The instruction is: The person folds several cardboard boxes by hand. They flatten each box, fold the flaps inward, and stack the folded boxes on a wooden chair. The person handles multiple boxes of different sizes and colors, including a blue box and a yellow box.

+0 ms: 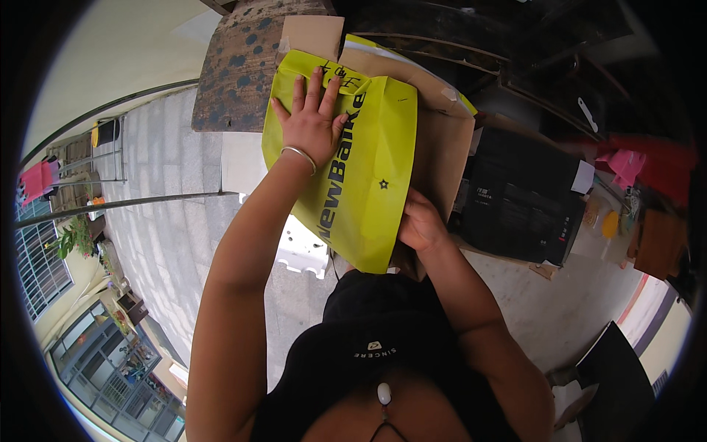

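A yellow-green bag [381,138] with black printed writing and a small star lies before me, its upper part folded over. My left hand [312,119] rests flat on its upper left, fingers spread, with handwritten marks by the fingertips. My right hand [424,224] is at the bag's lower right edge; the edge hides its fingers, which appear to grip there. An open cardboard box [442,154] stands beside and partly beneath the bag, its flaps [313,34] raised at the far side. The bag covers much of the box's inside.
Right of the box lie black printed packages [519,193]. A stained wooden board [235,74] is at the upper left. A metal rail [132,206] crosses the paved floor [165,143] at left. A white panel [301,248] lies below the bag; pink cloth [627,166] hangs at right.
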The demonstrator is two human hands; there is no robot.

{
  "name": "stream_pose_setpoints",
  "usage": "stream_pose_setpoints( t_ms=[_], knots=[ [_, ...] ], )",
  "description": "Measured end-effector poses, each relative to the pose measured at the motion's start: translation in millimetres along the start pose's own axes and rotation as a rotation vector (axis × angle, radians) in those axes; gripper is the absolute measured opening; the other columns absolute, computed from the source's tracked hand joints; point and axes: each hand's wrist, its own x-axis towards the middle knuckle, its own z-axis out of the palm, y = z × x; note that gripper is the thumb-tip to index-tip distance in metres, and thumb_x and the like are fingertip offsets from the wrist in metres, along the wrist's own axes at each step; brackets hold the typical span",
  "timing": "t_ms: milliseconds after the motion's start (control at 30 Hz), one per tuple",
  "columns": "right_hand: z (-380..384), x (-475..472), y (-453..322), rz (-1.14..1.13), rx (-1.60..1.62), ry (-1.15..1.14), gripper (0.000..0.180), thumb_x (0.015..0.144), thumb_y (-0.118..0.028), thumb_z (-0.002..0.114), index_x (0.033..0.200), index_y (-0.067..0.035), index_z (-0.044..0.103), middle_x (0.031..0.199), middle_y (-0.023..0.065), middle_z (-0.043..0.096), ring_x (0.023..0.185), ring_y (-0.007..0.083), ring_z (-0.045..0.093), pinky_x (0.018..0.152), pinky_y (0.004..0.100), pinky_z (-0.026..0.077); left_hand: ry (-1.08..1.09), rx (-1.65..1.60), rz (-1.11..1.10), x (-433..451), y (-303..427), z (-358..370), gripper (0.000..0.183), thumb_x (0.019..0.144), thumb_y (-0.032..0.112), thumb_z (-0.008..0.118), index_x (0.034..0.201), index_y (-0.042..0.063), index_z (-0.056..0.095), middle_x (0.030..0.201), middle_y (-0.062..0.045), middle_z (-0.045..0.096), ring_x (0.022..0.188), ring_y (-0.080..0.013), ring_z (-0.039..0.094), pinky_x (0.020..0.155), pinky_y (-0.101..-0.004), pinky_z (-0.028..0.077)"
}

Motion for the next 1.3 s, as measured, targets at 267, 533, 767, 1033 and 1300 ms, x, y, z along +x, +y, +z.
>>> stream_pose_setpoints(
  t_ms=[267, 533, 767, 1033, 1300],
  knots=[
    [-2.4, -10.5, -3.3, -0.162, -0.100, 0.272, 0.027, 0.099, -0.007, 0.052, 0.125, -0.002, 0.057, 0.122, 0.0097, 0.062, 0.114, 0.0224, 0.059, 0.100, 0.0379, 0.047, 0.002, -0.023, -0.009, 0.8, 0.7, 1.7, 0.065, 0.095, 0.043, 0.054, 0.153, 0.027, 0.029, 0.163, -0.004, 0.018, 0.149, -0.0342, 0.017, 0.108, -0.0751, 0.010],
    [16.2, -14.9, -8.6, -0.221, -0.334, 0.462, 0.013, 0.100, -0.010, 0.053, 0.109, -0.002, 0.059, 0.103, 0.0052, 0.066, 0.097, 0.0155, 0.063, 0.089, 0.0297, 0.049, -0.034, 0.033, -0.030, 2.0, 4.7, -2.0, 0.067, 0.095, 0.042, 0.055, 0.155, 0.028, 0.026, 0.164, -0.003, 0.017, 0.149, -0.0328, 0.018, 0.109, -0.0736, 0.014],
    [6.6, -18.0, 4.5, 0.031, -0.027, 0.161, 0.050, 0.094, -0.019, 0.064, 0.140, -0.007, 0.049, 0.136, 0.0053, 0.056, 0.128, 0.0229, 0.051, 0.109, 0.0426, 0.040, -0.039, 0.046, -0.020, 2.5, 5.9, -4.5, 0.067, 0.095, 0.042, 0.055, 0.154, 0.025, 0.027, 0.163, -0.005, 0.018, 0.148, -0.0339, 0.019, 0.108, -0.0735, 0.014],
    [15.4, -15.4, 8.9, -0.039, 0.014, 0.128, 0.048, 0.096, -0.017, 0.062, 0.139, -0.002, 0.047, 0.133, 0.0097, 0.058, 0.123, 0.0236, 0.055, 0.105, 0.0409, 0.043, -0.011, 0.024, -0.006, 1.4, 0.5, -0.6, 0.067, 0.095, 0.040, 0.054, 0.155, 0.026, 0.027, 0.163, -0.005, 0.017, 0.148, -0.0350, 0.020, 0.108, -0.0737, 0.014],
    [29.3, -24.9, -5.7, -0.143, -0.164, 0.354, 0.015, 0.099, -0.011, 0.055, 0.111, -0.003, 0.060, 0.107, 0.0072, 0.065, 0.102, 0.0180, 0.062, 0.093, 0.0344, 0.048, -0.035, 0.037, -0.034, 2.1, 5.2, -2.6, 0.068, 0.095, 0.040, 0.055, 0.155, 0.027, 0.026, 0.164, -0.004, 0.017, 0.148, -0.0347, 0.020, 0.108, -0.0745, 0.014]
  ],
)
